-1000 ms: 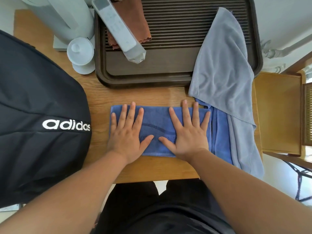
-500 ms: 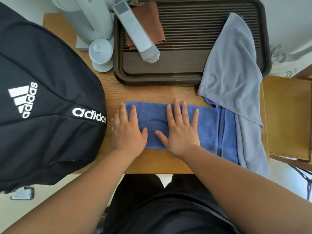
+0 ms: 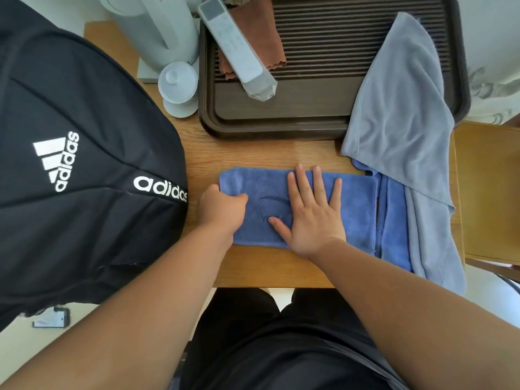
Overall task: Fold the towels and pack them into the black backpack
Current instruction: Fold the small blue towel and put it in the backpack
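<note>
1. A second ago both hands were laid flat on the blue towel (image 3: 357,209). Now the left hand (image 3: 222,206) has been slid to the towel's left end. Its fingers are curled round that edge, so the end is held.
2. The right hand (image 3: 312,215) has been kept flat on the middle of the towel, with its fingers straight and spread. Nothing is gripped by it; the cloth is only pressed down.
3. This is taken to mean that the smoothing is done and one more fold is being started. The left end will likely be lifted and brought over to the right, with the flat hand used as the fold line.
4. The blue towel is laid on the wooden table (image 3: 253,153), just beside the black backpack (image 3: 84,164). No towel is seen in the bag, and no opening in it can be seen.
5. Counted: two hands, one black backpack and one blue towel being folded. One grey towel (image 3: 394,108) is draped over the brown tray (image 3: 281,128) and down past the table's edge.
6. A blue strip (image 3: 394,220) is seen under the grey towel. Whether it is a second blue towel or part of the first cannot be told.
7. One small brown cloth (image 3: 259,32) is laid on the tray.
</note>
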The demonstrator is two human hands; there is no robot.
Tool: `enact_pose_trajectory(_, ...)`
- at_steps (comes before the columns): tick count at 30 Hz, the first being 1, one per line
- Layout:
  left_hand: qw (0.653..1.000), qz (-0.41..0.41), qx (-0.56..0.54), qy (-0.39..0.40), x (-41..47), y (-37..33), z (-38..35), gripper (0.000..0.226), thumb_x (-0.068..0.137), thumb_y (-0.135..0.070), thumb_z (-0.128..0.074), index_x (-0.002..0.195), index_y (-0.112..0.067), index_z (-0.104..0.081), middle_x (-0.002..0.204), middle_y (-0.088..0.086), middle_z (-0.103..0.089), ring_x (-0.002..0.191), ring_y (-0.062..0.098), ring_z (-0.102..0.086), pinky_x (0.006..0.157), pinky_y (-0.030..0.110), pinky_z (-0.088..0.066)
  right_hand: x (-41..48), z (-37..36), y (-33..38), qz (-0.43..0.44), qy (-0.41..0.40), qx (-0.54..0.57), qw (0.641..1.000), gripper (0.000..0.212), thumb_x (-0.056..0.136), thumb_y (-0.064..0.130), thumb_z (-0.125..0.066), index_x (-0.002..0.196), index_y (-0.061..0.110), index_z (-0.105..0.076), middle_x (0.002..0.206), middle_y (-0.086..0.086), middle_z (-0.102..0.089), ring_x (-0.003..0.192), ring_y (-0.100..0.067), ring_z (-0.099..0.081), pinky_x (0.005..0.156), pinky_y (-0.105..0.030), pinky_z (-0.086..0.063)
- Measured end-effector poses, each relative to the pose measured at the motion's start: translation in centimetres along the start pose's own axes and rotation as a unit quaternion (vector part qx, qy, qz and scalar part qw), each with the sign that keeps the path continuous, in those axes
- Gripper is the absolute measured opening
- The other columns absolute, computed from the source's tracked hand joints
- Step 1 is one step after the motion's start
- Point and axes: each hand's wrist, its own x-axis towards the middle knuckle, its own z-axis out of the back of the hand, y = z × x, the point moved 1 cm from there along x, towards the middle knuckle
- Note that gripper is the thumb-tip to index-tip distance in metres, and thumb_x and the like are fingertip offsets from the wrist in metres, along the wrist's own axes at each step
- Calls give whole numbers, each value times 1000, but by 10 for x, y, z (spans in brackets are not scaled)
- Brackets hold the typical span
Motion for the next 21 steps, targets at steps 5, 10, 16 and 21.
enact_pose_trajectory(5,997,54,-33,32,-3,-7,4,19,83,-16,-73,97,-13,-61,93,2,-64,75,15,-58,54,26,-41,1,2,0,4,15,-6,1000,94,92,79,-7,160,17,11,167,-3,18,152,-34,22,118,-65,7)
enact_pose_trajectory(10,996,65,-47,39,-13,-18,15,39,67,-17,-77,104,-15,-63,100,4,-67,90,25,-65,80,42,-58,0,4,0,6,30,-11,999,94,91,79,-5,158,18,16,166,-3,23,150,-33,26,119,-65,9)
enact_pose_trajectory(16,988,55,-108,98,-29,-23,26,22,75,-9,-78,96,-13,-73,93,9,-77,82,30,-75,77,46,-62,2,12,-3,15,63,-1,998,92,92,78,-7,156,20,23,163,0,31,148,-31,32,119,-63,11)
enact_pose_trajectory(21,991,-76,-69,83,-58,-36,22,13,79,-10,-71,88,-18,-70,89,8,-75,85,31,-73,76,54,-62,-2,30,-18,52,50,126,989,79,99,64,-26,161,21,-1,168,2,13,154,-26,17,123,-55,5)
